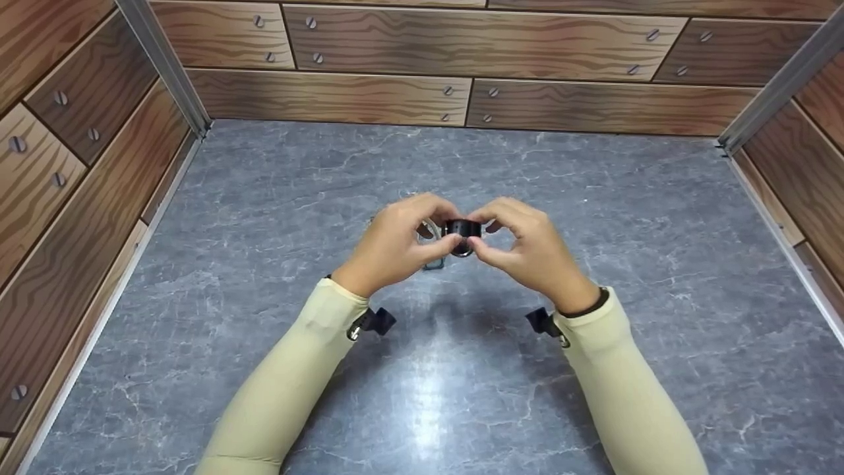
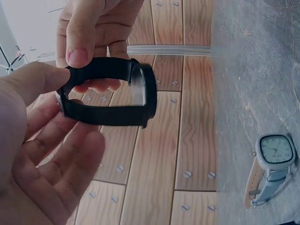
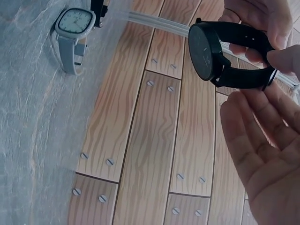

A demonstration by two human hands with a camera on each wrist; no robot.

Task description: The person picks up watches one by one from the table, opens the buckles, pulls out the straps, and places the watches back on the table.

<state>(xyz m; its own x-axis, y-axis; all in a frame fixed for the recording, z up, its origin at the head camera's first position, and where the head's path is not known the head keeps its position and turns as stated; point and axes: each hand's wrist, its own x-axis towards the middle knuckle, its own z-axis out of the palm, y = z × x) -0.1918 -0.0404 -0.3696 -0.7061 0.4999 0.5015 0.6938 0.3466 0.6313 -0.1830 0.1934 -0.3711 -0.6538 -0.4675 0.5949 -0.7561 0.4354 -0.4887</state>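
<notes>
Both hands hold a black wristwatch (image 1: 463,228) above the table, its strap closed into a loop. My left hand (image 1: 395,241) pinches the strap from the left between thumb and fingers. From the other side my right hand (image 1: 521,244) pinches it near the buckle end. In the right wrist view the round dark dial (image 3: 201,51) faces away from the palms. Below, a second watch (image 2: 275,150) with a pale square case and light blue-grey strap lies on the table; the left hand partly hides it in the head view.
A grey marbled tabletop (image 1: 659,264) spreads beneath the hands. Wood-patterned panels (image 1: 395,99) wall it at the back and both sides, with metal posts (image 1: 165,66) at the corners. A black strap-like thing (image 3: 98,11) shows partly beside the pale watch.
</notes>
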